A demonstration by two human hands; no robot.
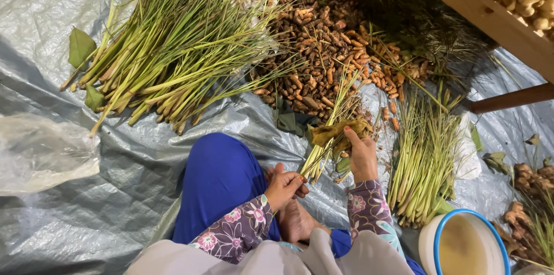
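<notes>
In the head view I look down on a grey plastic sheet (133, 177), wrinkled and a little shiny, that covers the whole floor. Open room is mostly at the near left, between a crumpled clear plastic bag (43, 151) at the left edge and the blue-clothed knee (216, 174). On the far right a wooden shelf edge (479, 12) runs diagonally and closes that side, with a wooden leg under it.

At the far left lies a big loose heap of lemongrass stalks (173, 50), long, thin, green with pale thick ends. In the far middle is a pile of small brown knobby roots (320, 38), rough and earthy. On the right, a smaller heap of trimmed stalks (424, 159) lies near a white bucket with blue rim (464, 243) at the near right corner.

My left hand (285, 185) is closed around the pale lower ends of a small bundle of stalks (329, 131), fingers curled tight on it. My right hand (362, 151) is higher and farther, fingers wrapped around the middle of the same bundle, where a yellow-green leaf strip (340, 131) goes around the stalks. The bundle stands tilted, just beyond the knee, its tips pointing to the root pile. Both sleeves are purple with flower print.
</notes>
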